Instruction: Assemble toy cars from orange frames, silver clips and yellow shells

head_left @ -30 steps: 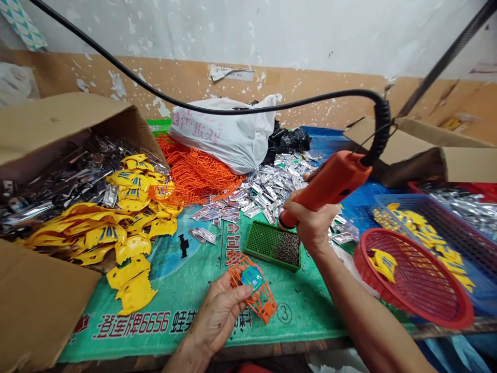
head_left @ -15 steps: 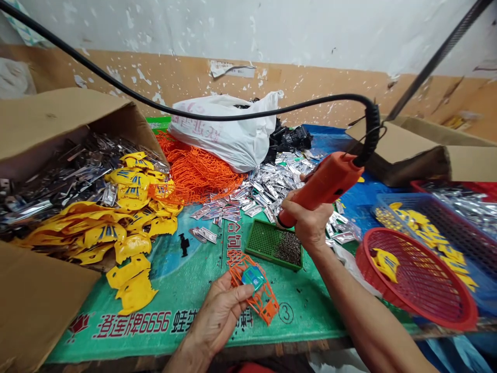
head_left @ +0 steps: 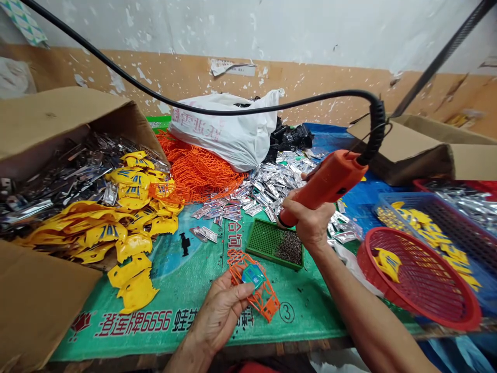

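Between the thumb and fingers of my left hand (head_left: 223,305) is an orange plastic frame (head_left: 267,305) with a teal piece (head_left: 253,276) set in its middle. My right hand (head_left: 312,223) is wrapped round an orange electric screwdriver (head_left: 330,184), whose nose slants down to the left. Its tip sits over the far edge of a green perforated tray (head_left: 261,237); I cannot make out the bit. Small dark screws (head_left: 289,247) are heaped in that tray's right part. A small black part (head_left: 185,243) lies on the green sheet left of the tray.
Yellow shells (head_left: 134,243) and a cardboard box (head_left: 58,119) of shiny strips are at left. Behind lie orange frames (head_left: 202,171), a white sack (head_left: 229,129) and silver parts (head_left: 267,181). A red basket (head_left: 423,280) stands at right. A black cable (head_left: 233,111) hangs across.
The screwdriver's rear end and its cable have shifted slightly to the right. My left hand keeps the orange frame in nearly the same place.
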The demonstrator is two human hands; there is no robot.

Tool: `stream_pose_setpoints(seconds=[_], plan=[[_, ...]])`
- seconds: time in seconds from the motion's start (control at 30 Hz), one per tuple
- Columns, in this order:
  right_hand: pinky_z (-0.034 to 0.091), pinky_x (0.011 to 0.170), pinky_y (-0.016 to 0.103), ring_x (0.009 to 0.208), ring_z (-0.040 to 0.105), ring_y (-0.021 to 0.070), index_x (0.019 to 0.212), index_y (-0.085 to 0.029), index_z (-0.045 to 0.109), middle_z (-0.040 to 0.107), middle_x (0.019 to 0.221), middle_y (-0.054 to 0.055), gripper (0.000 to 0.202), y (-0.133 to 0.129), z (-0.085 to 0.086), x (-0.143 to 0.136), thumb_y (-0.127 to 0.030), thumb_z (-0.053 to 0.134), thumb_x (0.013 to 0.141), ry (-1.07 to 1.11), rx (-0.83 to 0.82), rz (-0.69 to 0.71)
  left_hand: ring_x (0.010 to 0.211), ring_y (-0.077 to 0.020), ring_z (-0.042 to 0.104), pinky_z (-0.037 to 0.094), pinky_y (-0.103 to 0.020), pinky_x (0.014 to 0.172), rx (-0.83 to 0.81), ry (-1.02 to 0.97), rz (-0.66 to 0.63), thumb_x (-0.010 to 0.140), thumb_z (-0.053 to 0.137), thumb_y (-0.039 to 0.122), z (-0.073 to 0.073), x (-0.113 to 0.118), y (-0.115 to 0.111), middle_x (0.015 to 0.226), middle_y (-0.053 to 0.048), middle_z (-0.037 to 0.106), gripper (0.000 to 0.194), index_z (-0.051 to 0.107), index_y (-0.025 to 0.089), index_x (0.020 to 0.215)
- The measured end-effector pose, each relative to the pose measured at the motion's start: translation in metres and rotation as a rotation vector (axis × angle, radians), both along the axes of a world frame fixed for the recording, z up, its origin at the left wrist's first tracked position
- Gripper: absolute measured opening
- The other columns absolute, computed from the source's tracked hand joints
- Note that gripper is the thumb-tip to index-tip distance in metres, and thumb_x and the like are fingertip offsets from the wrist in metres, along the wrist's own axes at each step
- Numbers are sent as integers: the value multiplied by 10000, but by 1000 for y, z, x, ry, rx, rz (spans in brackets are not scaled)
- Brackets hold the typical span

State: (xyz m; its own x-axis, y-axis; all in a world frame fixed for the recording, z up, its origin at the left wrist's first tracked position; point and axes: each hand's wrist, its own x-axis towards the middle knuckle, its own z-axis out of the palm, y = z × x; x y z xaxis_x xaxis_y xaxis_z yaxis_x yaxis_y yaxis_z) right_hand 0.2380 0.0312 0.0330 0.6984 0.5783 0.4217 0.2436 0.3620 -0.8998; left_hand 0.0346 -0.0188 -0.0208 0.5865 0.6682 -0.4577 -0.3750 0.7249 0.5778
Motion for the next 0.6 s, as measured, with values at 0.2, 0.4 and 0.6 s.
stream_pose_setpoints(seconds=[0.2, 0.4, 0.6], plan=[[476, 548, 304, 532, 544, 124, 614, -184, 613, 601, 604, -34, 139, -11, 14, -7, -185, 734, 546, 27, 26, 30, 975, -218, 634, 512, -345, 868, 88, 101, 66, 694, 733, 147, -1, 1, -2, 1091, -81, 674, 476, 555, 164, 1136], [465, 541, 323, 512, 543, 133, 725, -185, 630, 589, 605, -30, 147, -29, 36, -30, -153, 679, 591, 220, 100, 321, 925, -211, 658, 526, -371, 821, 220, 202, 247, 704, 727, 176, -2, 6, -3, 1067, -41, 678, 906, 205, 300, 1434], [439, 502, 300, 510, 554, 144, 929, -226, 643, 593, 592, -32, 365, -38, 51, -56, -121, 630, 580, 370, 105, 511, 1022, -246, 605, 476, -363, 901, 418, 325, 102, 727, 687, 235, -11, 5, 0, 1118, -56, 682, 347, 696, 206, 1073]])
